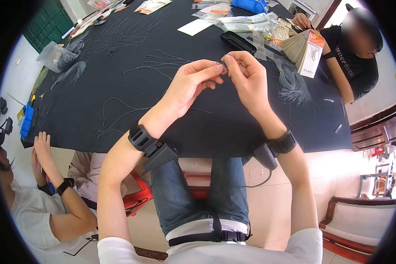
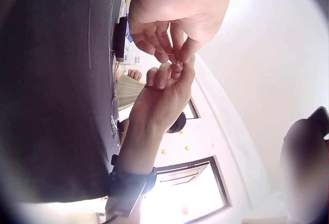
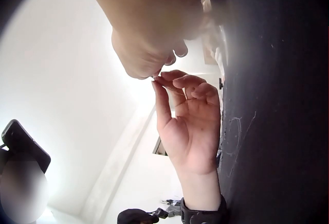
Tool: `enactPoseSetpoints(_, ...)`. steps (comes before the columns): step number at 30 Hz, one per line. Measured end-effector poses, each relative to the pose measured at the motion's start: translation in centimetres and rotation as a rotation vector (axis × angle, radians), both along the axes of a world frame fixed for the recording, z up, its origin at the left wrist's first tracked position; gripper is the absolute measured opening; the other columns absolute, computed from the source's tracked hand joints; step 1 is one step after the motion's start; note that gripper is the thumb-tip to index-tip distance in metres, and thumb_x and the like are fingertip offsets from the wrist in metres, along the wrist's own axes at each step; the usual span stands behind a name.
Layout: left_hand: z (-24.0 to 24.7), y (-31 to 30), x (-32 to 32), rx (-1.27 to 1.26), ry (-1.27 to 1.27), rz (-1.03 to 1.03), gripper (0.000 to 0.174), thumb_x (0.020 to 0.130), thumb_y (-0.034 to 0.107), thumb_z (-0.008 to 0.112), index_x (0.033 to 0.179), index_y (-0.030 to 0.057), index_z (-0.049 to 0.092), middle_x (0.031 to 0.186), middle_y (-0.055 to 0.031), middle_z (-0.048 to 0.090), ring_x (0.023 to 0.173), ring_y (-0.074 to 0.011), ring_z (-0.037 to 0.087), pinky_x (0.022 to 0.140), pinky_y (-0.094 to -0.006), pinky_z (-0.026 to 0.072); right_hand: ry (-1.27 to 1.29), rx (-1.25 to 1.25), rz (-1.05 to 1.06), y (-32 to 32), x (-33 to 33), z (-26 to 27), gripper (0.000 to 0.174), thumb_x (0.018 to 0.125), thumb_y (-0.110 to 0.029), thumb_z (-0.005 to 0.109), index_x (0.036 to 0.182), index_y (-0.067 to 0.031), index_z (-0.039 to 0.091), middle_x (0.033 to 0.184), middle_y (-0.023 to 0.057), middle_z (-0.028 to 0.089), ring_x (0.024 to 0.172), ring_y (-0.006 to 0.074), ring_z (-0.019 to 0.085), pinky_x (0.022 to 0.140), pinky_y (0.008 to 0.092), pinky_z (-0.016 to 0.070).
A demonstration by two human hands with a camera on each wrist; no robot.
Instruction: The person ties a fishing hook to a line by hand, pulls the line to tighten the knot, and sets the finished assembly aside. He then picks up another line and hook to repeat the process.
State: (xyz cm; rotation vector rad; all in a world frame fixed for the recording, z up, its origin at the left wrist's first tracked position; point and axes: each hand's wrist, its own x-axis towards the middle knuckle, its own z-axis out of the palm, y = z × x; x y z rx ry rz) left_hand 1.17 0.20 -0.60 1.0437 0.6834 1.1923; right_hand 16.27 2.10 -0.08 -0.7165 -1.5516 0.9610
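Observation:
Both hands meet fingertip to fingertip above the black table. My left hand [image 1: 191,83] pinches a thin line [image 2: 165,52] between thumb and forefinger, its other fingers loosely bent. Thumb and forefinger of my right hand [image 1: 252,81] pinch the same thin line, right against the left fingertips. A tiny shiny bit shows at the pinch in the left wrist view; the fingers hide most of it, and I cannot tell what it is. Behind and below the left hand, several thin dark lines [image 1: 141,108] with small end loops lie on the cloth.
On the black tablecloth [image 1: 233,127], a bundle of grey line [image 1: 292,86] lies right, beside a fanned stack of cards [image 1: 297,50]. An open black case [image 1: 237,42] sits behind the hands. A plastic bag [image 1: 55,57] stands far left. People sit at both sides.

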Motion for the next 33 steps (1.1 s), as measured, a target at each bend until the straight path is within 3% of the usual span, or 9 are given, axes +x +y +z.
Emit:
enactPoseSetpoints(5, 0.04, -0.05, 0.06, -0.037, -0.096, -0.022, 0.015, 0.084, 0.014, 0.058, 0.093, 0.0024, 0.061, 0.082, -0.0048, 0.062, 0.066, -0.0101, 0.057, 0.060, -0.0201, 0.0436, -0.026, -0.015, 0.003, 0.01, 0.17, 0.03, 0.011, 0.086, -0.007, 0.055, 0.089, 0.0034, 0.056, 0.069, 0.0003, 0.057, 0.061, -0.0001, 0.048, 0.051, 0.0152, 0.0383)
enactPoseSetpoints(11, -0.07, 0.25, -0.40, -0.088, -0.221, -0.143, 0.016, 0.087, 0.015, 0.054, 0.090, 0.0006, 0.059, 0.067, 0.0003, 0.052, 0.048, -0.0049, 0.039, 0.048, -0.0196, 0.0331, -0.024, -0.016, -0.003, 0.18, 0.13, -0.20, 0.010, 0.086, -0.007, 0.055, 0.088, 0.0028, 0.056, 0.065, -0.0017, 0.055, 0.057, -0.0016, 0.044, 0.047, 0.0154, 0.0343)
enactPoseSetpoints(17, 0.02, 0.24, -0.37, -0.167, -0.247, -0.185, 0.018, 0.088, 0.016, 0.050, 0.090, -0.0004, 0.057, 0.060, 0.0060, 0.039, 0.046, -0.0014, 0.031, 0.045, -0.0184, 0.0269, -0.040, 0.001, 0.007, 0.23, 0.09, -0.29, 0.010, 0.086, -0.007, 0.054, 0.087, 0.0026, 0.056, 0.063, -0.0021, 0.055, 0.054, -0.0020, 0.042, 0.044, 0.0161, 0.0315)
enactPoseSetpoints(20, 0.17, 0.18, -0.35, -0.167, -0.224, -0.162, 0.018, 0.086, 0.018, 0.054, 0.088, 0.0002, 0.058, 0.056, 0.0068, 0.035, 0.046, -0.0017, 0.030, 0.044, -0.0189, 0.0256, -0.054, 0.012, -0.002, 0.24, 0.03, -0.29, 0.010, 0.086, -0.007, 0.054, 0.087, 0.0028, 0.056, 0.063, -0.0014, 0.056, 0.054, -0.0016, 0.042, 0.045, 0.0160, 0.0323)
enactPoseSetpoints(33, -0.27, 0.40, -0.41, -0.159, -0.188, -0.118, 0.014, 0.086, 0.017, 0.056, 0.086, 0.0026, 0.057, 0.059, 0.0090, 0.035, 0.047, 0.0005, 0.029, 0.041, -0.0163, 0.0225, -0.111, 0.101, -0.033, 0.53, -0.04, -0.66, 0.010, 0.085, -0.007, 0.057, 0.085, 0.0028, 0.057, 0.057, -0.0021, 0.052, 0.050, -0.0010, 0.039, 0.043, 0.0170, 0.0306)
